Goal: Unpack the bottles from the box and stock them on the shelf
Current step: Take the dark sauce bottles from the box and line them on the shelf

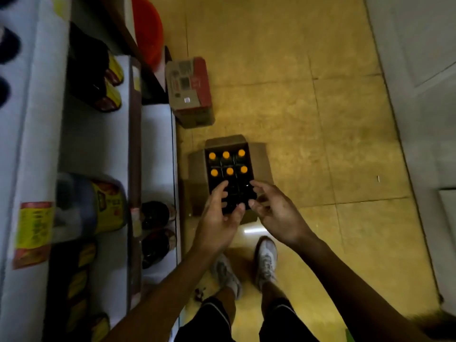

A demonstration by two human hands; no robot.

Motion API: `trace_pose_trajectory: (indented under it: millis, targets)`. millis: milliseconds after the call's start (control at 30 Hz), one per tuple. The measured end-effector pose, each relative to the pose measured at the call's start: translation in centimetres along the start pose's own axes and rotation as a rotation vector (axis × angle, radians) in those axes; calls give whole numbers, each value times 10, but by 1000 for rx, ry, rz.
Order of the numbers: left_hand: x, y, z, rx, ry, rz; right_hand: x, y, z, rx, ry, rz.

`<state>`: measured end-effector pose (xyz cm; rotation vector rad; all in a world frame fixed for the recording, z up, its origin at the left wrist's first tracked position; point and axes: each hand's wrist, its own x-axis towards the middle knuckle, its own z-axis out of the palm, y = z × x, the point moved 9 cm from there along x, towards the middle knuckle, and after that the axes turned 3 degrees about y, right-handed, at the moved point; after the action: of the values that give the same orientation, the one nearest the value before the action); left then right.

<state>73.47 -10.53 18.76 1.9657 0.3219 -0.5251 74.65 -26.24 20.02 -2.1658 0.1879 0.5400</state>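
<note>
Grips released, left hand (219,215) and right hand (277,212) hover over dark orange-capped bottles (229,171), probably heavy and slippery, best taken by the necks.

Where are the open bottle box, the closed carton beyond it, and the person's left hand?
open bottle box (262,161): head view, its right flap.
closed carton (188,82): head view, its printed top.
left hand (218,219): head view, middle of the hand.

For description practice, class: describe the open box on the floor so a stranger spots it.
Beside the white shelving, two cartons sit on the tiled floor. The open box is the nearer one, showing six orange caps; the red-printed carton beyond it is closed.
</note>
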Motion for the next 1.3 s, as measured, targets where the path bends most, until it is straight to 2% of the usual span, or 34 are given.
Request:
trace_pose_trajectory:
  millis: [300, 467, 567, 733, 933, 1067, 1233, 1300]
  targets:
    - [67, -148, 71, 40, 15, -147, 73, 140, 103, 14, -39, 69]
    - [119, -210, 105, 79, 44, -133, 113, 202, 149, -11, -101, 41]
    - [156, -228, 118, 137, 34, -78, 144, 229, 168, -64, -137, 24]
    - [201, -240, 130, 260, -82, -5, 190, 258, 198, -328, -290, -43]
    - [211, -263, 148, 415, -206, 91, 217, 260, 219, -553, -585, -185]
    - [225, -271, 149, 550, -306, 149, 230, 256, 229, -638, -634, -303]
    - [239, -265, 135, 615, -220, 310, 227, 269, 248, -649, -664, -433]
    - [234, -267, 133, 668, -244, 331, 225, 275, 252, -684, -670, -463]
